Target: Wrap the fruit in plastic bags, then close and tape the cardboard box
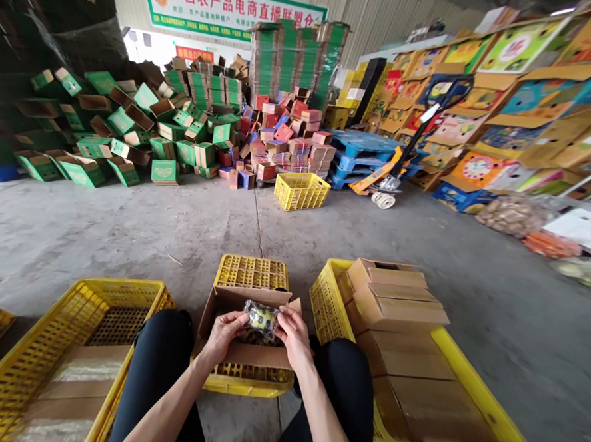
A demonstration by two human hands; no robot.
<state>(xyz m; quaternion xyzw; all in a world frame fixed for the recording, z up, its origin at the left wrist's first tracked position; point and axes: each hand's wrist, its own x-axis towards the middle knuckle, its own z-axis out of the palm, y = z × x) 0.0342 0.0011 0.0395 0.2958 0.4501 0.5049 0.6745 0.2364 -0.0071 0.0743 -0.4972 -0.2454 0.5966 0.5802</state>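
Cardboard fills the near middle of the head view: an open carton (242,331) sits on a yellow crate (251,272) between my knees, its flaps standing up at the far side. Both my hands meet over its mouth. My left hand (223,333) and right hand (293,333) are close together, each pinching one end of a small clear-wrapped packet (261,316) with something yellow and dark inside; what it is I cannot tell. The packet hangs just above the carton's opening, touching both sets of fingertips. Its long axis runs left to right, roughly level, with its left end tipped slightly to the far side. Neither hand is clearly nearer; they share it, the right gripping a little lower.

Directly below the packet lies the carton's inside, so the drop is straight down and slightly near. More dark wrapped pieces seem to lie in there, though they are mostly hidden by my hands.

To the left stands a large yellow crate (77,341) holding taped flat cartons. To the right another yellow crate (479,396) carries a stack of closed brown boxes (395,301). Far off, across the concrete floor (126,231), green boxes (120,132) lie heaped, with a lone yellow basket (301,190) and a pallet jack (402,161) further right.
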